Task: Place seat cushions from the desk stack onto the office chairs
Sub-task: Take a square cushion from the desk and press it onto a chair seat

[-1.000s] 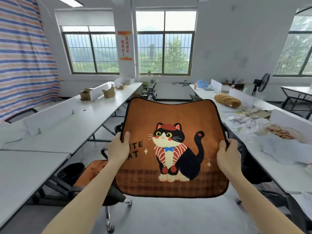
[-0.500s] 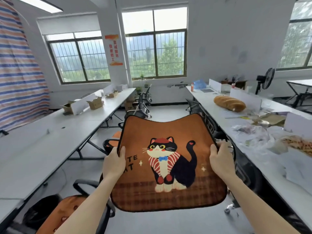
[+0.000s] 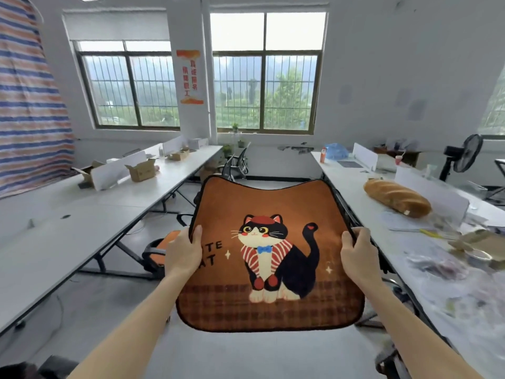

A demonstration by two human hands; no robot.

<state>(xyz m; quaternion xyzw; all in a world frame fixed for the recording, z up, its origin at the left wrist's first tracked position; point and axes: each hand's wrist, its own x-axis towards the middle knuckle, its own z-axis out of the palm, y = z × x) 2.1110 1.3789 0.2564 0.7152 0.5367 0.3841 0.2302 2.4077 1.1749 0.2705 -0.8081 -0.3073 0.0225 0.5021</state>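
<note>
The left hand [image 3: 182,255] and right hand [image 3: 358,255] each grip a side edge of the cat-print seat cushion [image 3: 269,203], thumbs on top. They hold it flat in the aisle between the left bench [image 3: 95,214] and right bench [image 3: 345,173], probably ready to lay down. It hides their fingers and whatever lies below it. An office chair [image 3: 153,251] at left, seemingly cushioned already, is half hidden.
</note>
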